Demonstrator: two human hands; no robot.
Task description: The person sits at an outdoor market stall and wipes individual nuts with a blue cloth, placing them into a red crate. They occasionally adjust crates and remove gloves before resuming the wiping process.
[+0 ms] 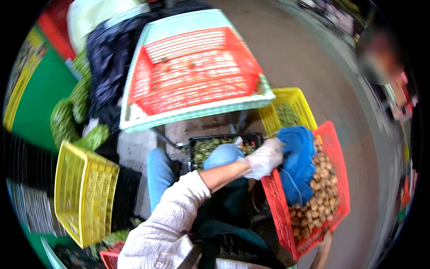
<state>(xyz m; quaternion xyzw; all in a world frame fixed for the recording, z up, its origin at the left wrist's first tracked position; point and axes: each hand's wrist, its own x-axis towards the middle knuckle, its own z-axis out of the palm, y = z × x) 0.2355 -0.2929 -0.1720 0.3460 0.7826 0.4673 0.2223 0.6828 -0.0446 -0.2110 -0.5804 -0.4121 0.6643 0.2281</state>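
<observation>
A tilted red plastic basket (pixel 335 148) on my right holds many small, round, brown pieces of produce (pixel 323 181). A crumpled blue cloth-like or mesh bag (pixel 295 163) lies over the basket's left side, partly covering the produce. My left hand (pixel 265 159), in a thin whitish glove, reaches across my knees with its fingers closed at the bag's upper left edge. At the basket's near right corner is my right hand (pixel 326 240), bare and wrapped round the rim. The basket hides part of its fingers.
Ahead, an almost empty red basket (pixel 197 92) sits on a small table with a checked cover (pixel 197 110). Below are a black crate (pixel 210 151) of green pieces and a yellow basket (pixel 295 96). Another yellow basket (pixel 83 193) stands left, near large bumpy green gourds (pixel 65 123).
</observation>
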